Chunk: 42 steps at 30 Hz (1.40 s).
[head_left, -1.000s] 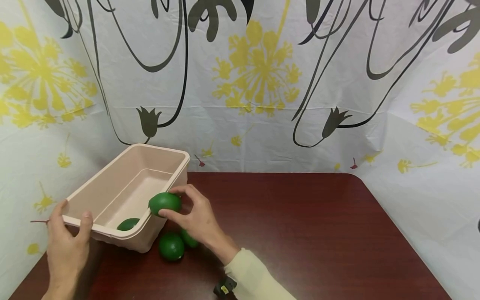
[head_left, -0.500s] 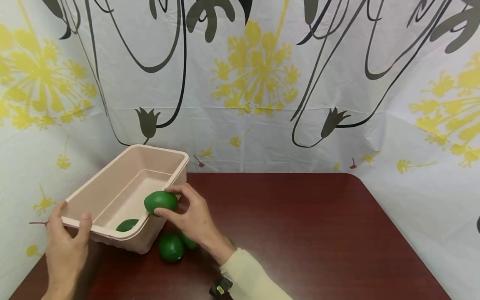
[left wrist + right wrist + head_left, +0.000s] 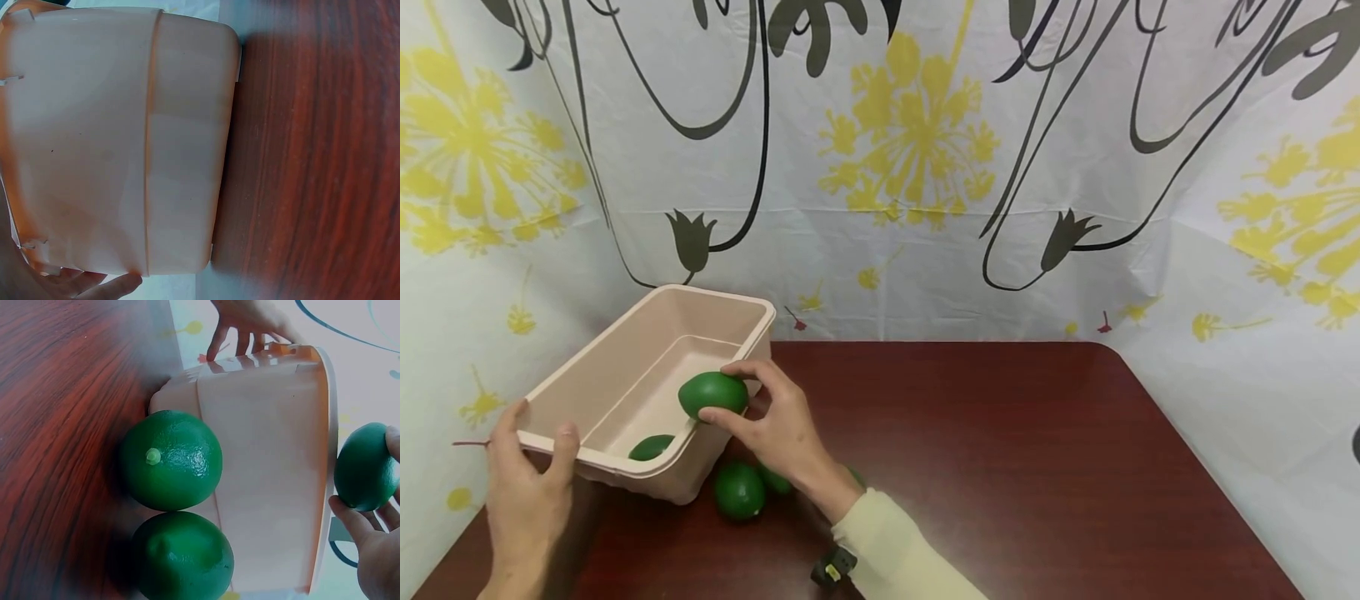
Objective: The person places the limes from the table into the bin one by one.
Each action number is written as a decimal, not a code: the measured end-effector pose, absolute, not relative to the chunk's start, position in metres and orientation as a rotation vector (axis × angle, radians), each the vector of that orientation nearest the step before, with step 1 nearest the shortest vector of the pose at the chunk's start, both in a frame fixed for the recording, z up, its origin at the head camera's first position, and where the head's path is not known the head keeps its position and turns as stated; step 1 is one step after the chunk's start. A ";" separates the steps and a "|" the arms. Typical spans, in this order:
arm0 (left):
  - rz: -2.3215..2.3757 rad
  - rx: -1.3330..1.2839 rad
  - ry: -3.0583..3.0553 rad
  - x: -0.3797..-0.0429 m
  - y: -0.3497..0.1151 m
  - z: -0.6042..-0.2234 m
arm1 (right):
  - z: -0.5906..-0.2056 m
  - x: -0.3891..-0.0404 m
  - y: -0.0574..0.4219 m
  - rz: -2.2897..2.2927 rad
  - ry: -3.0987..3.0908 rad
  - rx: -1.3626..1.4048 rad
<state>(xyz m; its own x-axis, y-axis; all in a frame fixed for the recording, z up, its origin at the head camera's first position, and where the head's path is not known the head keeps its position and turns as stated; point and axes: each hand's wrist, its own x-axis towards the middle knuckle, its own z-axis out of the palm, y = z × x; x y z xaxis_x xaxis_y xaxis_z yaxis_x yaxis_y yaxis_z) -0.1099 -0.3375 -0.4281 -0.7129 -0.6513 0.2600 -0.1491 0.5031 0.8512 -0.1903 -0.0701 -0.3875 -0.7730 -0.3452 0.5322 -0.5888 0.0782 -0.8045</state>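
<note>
A beige plastic bin (image 3: pixel 625 383) stands at the left of the table. My left hand (image 3: pixel 529 492) grips its near-left rim, thumb over the edge and fingers along the outer wall, as the right wrist view shows. My right hand (image 3: pixel 782 425) pinches a green lime (image 3: pixel 711 395) between thumb and fingers at the right rim, overlapping the bin's inside in the head view. Another lime (image 3: pixel 651 447) lies in the near end of the bin, partly hidden by the rim. On the table beside the bin rest two limes, a nearer one (image 3: pixel 740 492) and one (image 3: pixel 775 480) partly behind my right hand.
A green sliver (image 3: pixel 855 476) shows just past the right forearm. The dark red wooden table (image 3: pixel 1000 467) stretches to the right. A white sheet (image 3: pixel 925 275) with printed flowers hangs behind the table and along both sides.
My right hand has moved a little left with the lime, further over the bin's rim. The left hand keeps its grip on the bin.
</note>
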 end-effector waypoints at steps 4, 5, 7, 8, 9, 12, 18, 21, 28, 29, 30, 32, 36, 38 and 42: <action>-1.154 0.650 -2.180 -0.111 -0.337 -0.429 | -0.387 -0.190 -0.072 1.804 -2.142 0.940; -1.152 0.649 -2.179 -0.111 -0.337 -0.430 | -0.387 -0.190 -0.072 1.813 -2.143 0.938; -1.153 0.648 -2.175 -0.112 -0.336 -0.430 | -0.386 -0.190 -0.073 1.833 -2.141 0.933; -1.153 0.646 -2.173 -0.112 -0.336 -0.430 | -0.386 -0.190 -0.073 1.836 -2.141 0.931; -1.152 0.644 -2.172 -0.112 -0.335 -0.430 | -0.386 -0.190 -0.073 1.850 -2.137 0.928; -1.157 0.646 -2.175 -0.112 -0.335 -0.429 | -0.384 -0.191 -0.075 1.881 -2.126 0.924; -1.164 0.661 -2.186 -0.109 -0.338 -0.429 | -0.382 -0.190 -0.081 1.941 -2.090 0.939; -1.160 0.653 -2.175 -0.109 -0.339 -0.429 | -0.381 -0.190 -0.083 1.955 -2.082 0.955; -1.145 0.634 -2.156 -0.111 -0.338 -0.429 | -0.375 -0.191 -0.087 1.909 -2.076 0.993; -1.145 0.631 -2.155 -0.111 -0.338 -0.429 | -0.374 -0.190 -0.087 1.904 -2.077 0.994; -1.143 0.630 -2.155 -0.111 -0.338 -0.430 | -0.374 -0.190 -0.088 1.898 -2.077 0.994; -1.143 0.632 -2.157 -0.111 -0.337 -0.430 | -0.373 -0.190 -0.089 1.891 -2.078 0.991; -1.139 0.631 -2.154 -0.112 -0.336 -0.431 | -0.372 -0.190 -0.093 1.880 -2.085 0.996; -1.141 0.628 -2.147 -0.112 -0.336 -0.432 | -0.372 -0.190 -0.095 1.871 -2.083 1.003; -1.140 0.629 -2.143 -0.112 -0.336 -0.431 | -0.371 -0.191 -0.098 1.861 -2.076 1.018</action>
